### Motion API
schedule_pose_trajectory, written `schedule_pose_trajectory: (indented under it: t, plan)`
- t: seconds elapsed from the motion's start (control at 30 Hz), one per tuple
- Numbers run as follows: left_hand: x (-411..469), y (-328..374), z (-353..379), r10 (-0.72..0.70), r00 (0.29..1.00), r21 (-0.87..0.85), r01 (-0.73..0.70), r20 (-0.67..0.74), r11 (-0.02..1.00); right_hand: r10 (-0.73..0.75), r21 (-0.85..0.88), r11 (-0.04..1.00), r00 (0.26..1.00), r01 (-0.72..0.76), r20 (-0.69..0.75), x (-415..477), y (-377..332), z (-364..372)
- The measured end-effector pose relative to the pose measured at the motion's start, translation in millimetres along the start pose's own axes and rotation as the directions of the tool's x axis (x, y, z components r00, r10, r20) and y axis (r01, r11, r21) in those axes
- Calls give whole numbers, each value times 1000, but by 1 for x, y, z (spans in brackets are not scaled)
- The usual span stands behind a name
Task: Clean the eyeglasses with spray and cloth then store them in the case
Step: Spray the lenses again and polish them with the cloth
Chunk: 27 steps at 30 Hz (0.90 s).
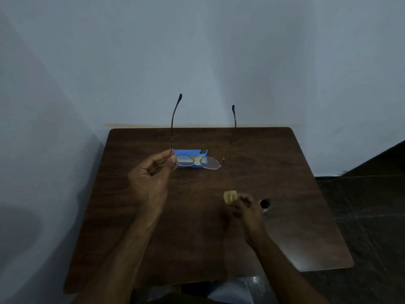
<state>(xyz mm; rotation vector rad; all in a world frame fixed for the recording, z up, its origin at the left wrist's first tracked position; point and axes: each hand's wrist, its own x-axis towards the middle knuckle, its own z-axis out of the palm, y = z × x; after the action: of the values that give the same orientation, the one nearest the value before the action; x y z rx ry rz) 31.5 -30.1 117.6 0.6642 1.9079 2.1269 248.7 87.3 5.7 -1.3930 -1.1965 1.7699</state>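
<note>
Eyeglasses are up in the air right now, held just in front of the blue case from the wearer's side, so in this view the lenses overlap it. The temples are unfolded and stick up and away. The left hand has them by the corner at one hinge, thumb and forefinger pinched on the frame and the other fingers loosely curled. The right hand is lower, nearer the person and off to the right of the case, fingers bunched around a crumpled yellow cloth. The little dark-capped spray bottle stands on the table, further right of the case, just beside that hand. My guess is we're at the wiping step: cloth in hand, bottle set down. I can't tell whether the lenses are wet. The next move looks like bringing cloth and lens together, and since the frame is thin wire held by one corner, I'd go light and steady the rim so it doesn't twist. The case looks closed, so it needs opening before storing.
</note>
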Motion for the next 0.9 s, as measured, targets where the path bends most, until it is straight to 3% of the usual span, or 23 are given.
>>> schedule_pose_trajectory:
  t: [0.07, 0.17, 0.33, 0.57, 0.9]
  plan:
    - [1, 0, -1, -22, 1000, -26, 23, 9, 999, 65, 329, 940, 995, -84, 70, -9, -31, 8]
    - [1, 1, 0, -16, 1000, -12, 16, 4, 1000, -42, 529, 846, 984, -56, 172, -25, -75, 20]
    - [-3, 3, 2, -19, 1000, 11, 19, -2, 1000, -205, 425, 898, 962, 110, 182, -50, -118, 45]
    - [-9, 11, -3, 20, 1000, 51, -20, 8, 999, -372, 220, 914, 921, 342, 113, -55, -119, 57]
    - [-10, 12, -10, 162, 985, 146, -170, 65, 975, -458, 158, 879, 889, 450, 19, -41, -158, 64]
